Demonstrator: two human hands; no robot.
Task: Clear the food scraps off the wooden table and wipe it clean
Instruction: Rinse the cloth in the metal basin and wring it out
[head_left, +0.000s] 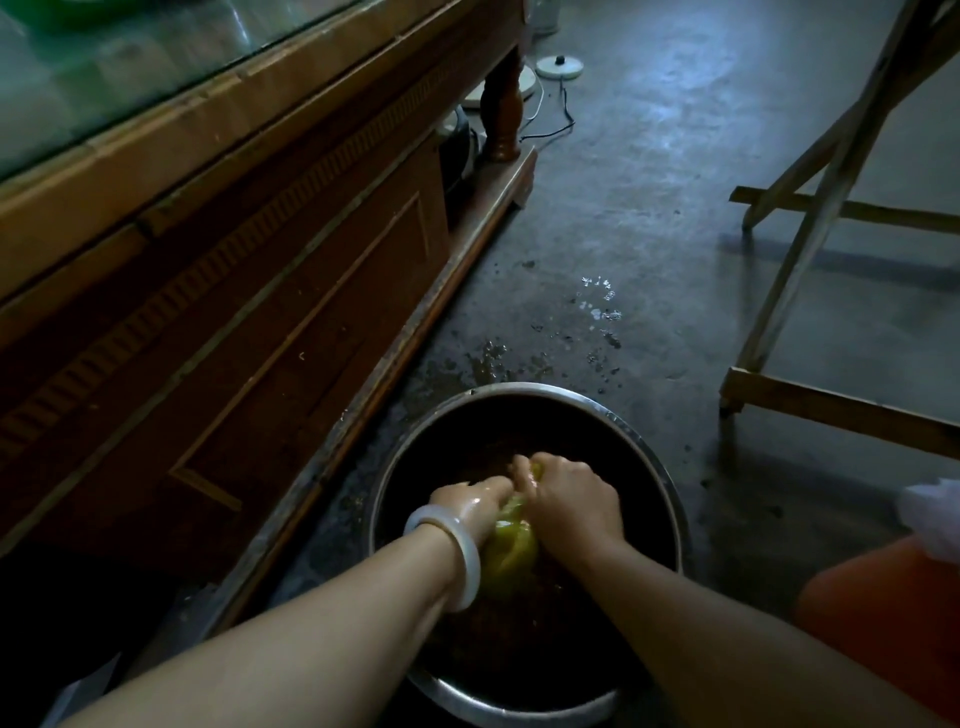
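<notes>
While my left hand (480, 506) and right hand (569, 501) clench the wet yellow-green cloth (511, 545) over the round steel basin (660, 467) | rinsing now | wiping likely still ahead; table unseen

Two bare forearms with no sleeves; the left hand (480, 506) looks wet and glossy, with a smooth white bangle (457, 551) around its wrist, the right hand (569, 501) unadorned

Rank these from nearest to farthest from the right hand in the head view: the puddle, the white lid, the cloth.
1. Cloth: in the right hand, over the basin.
2. Puddle: on the floor just past the basin.
3. White lid: far up the floor, by the cabinet leg.
</notes>
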